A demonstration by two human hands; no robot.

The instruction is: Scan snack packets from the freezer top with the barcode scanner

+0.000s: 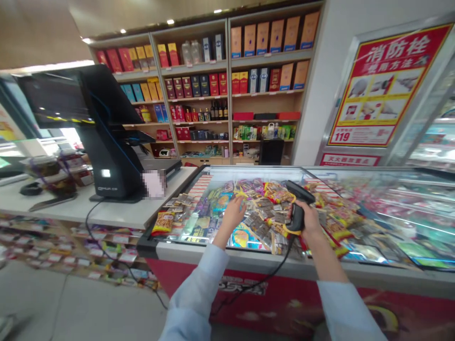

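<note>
My right hand (308, 219) is wrapped around the handle of a black-and-yellow barcode scanner (297, 215), whose head tilts up to the left over the freezer. My left hand (233, 214) is above the snack packets with its fingers curled inward. A small yellow piece of packaging (241, 191) shows just past its fingertips; what the fingers grip is hard to make out. Many small brown snack packets (261, 219) lie in a heap on the freezer's glass top. Among them are red-and-yellow bags (279, 193), and one yellow bag (163, 222) lies at the left corner.
A chest freezer (170, 252) with a grey rim stands before me. On the left, a white counter (121, 211) bears a black checkout terminal (110, 156) and plastic jars (53, 173). The scanner's cable (261, 279) hangs down the freezer front. Shelves (199, 71) of boxed bottles stand behind.
</note>
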